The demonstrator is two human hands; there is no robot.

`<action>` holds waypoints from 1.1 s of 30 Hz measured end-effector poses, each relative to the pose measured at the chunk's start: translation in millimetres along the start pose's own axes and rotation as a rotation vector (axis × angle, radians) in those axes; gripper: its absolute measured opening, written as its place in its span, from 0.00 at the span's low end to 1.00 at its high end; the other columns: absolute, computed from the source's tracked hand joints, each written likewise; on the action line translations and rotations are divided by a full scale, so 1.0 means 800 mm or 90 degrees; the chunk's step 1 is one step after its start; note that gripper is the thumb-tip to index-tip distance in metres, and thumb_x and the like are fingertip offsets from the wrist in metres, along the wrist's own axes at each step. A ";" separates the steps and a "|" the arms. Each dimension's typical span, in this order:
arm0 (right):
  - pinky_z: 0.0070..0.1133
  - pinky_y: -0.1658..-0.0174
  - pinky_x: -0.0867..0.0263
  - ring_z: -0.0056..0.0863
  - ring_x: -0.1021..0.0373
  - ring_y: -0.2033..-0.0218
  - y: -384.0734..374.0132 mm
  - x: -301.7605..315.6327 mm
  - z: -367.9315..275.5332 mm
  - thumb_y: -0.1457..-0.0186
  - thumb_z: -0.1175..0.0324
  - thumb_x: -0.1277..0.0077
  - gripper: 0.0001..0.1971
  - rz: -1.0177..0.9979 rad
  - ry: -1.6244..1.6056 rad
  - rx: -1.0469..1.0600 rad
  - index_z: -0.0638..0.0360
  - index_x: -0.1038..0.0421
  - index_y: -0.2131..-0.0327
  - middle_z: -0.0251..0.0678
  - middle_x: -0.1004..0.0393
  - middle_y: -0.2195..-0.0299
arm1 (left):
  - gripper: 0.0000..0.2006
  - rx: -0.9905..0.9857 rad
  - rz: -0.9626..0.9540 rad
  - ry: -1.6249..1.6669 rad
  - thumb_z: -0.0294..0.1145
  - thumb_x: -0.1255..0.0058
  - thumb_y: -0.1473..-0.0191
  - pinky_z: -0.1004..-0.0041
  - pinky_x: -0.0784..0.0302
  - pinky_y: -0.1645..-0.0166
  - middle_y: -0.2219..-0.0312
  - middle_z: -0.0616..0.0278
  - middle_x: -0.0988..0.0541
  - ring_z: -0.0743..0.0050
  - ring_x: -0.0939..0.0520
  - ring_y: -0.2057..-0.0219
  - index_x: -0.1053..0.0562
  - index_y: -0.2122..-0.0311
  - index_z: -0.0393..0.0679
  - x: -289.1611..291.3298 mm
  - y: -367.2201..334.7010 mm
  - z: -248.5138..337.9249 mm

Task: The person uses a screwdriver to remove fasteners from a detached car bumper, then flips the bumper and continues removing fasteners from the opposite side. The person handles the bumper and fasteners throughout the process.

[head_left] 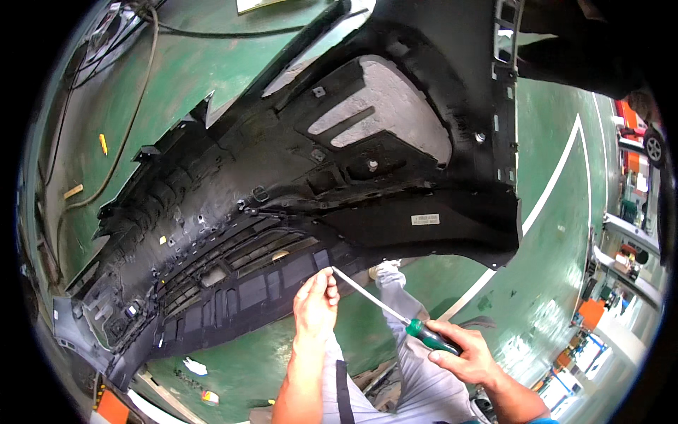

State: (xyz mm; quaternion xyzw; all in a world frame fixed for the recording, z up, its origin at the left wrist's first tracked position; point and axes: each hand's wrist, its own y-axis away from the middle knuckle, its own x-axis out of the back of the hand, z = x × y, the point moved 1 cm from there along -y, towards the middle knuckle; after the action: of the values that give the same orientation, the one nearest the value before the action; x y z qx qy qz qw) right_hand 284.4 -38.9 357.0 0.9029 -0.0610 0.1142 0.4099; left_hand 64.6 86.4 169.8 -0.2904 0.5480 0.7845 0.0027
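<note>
My right hand [462, 353] is wrapped round the green and black handle of a screwdriver [371, 297]. Its long metal shaft slants up and left, ending at the fingertips of my left hand [316, 302]. Those fingers are closed in a pinch beside the tip; whatever small thing they may hold is hidden. Just beyond them lies the lower edge of a large black plastic car bumper [452, 244], its inner side facing up. Ribs, clips, a slatted grille [240, 261] and a big opening show on it, along with a small white label [425, 220].
A dark hose [145, 106] runs over the green floor at the left, near a yellow marker-like object [104, 144]. White lines [554, 173] cross the floor at right. Shelves and carts [593, 311] line the far right. A dark-clothed person [579, 56] stands at upper right.
</note>
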 end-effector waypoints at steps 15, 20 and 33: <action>0.25 0.56 0.28 0.34 0.22 0.60 0.010 0.116 0.073 0.50 0.62 0.36 0.28 -0.027 -0.072 -0.027 0.66 0.30 0.47 0.47 0.22 0.57 | 0.14 0.088 -0.049 0.178 0.45 0.48 0.39 0.79 0.31 0.69 0.67 0.66 0.26 0.78 0.28 0.71 0.25 0.60 0.45 -0.122 -0.031 -0.094; 0.26 0.56 0.28 0.35 0.22 0.60 0.013 0.127 0.086 0.49 0.62 0.37 0.28 -0.018 -0.087 -0.030 0.65 0.30 0.47 0.47 0.22 0.56 | 0.14 0.094 -0.081 0.186 0.44 0.47 0.40 0.79 0.30 0.68 0.66 0.64 0.23 0.77 0.25 0.70 0.24 0.60 0.43 -0.133 -0.033 -0.101; 0.26 0.57 0.28 0.35 0.22 0.61 0.017 0.152 0.091 0.52 0.64 0.36 0.27 0.017 -0.082 -0.005 0.64 0.28 0.48 0.47 0.21 0.58 | 0.14 0.130 -0.078 0.190 0.44 0.52 0.36 0.81 0.30 0.73 0.68 0.62 0.23 0.79 0.27 0.73 0.25 0.60 0.43 -0.163 -0.032 -0.104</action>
State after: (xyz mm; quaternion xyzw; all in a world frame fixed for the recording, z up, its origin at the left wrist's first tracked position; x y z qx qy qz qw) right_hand 410.2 -104.7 351.5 0.9057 -0.1002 0.0609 0.4074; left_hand 218.9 65.9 188.3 -0.4348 0.6004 0.6712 -0.0010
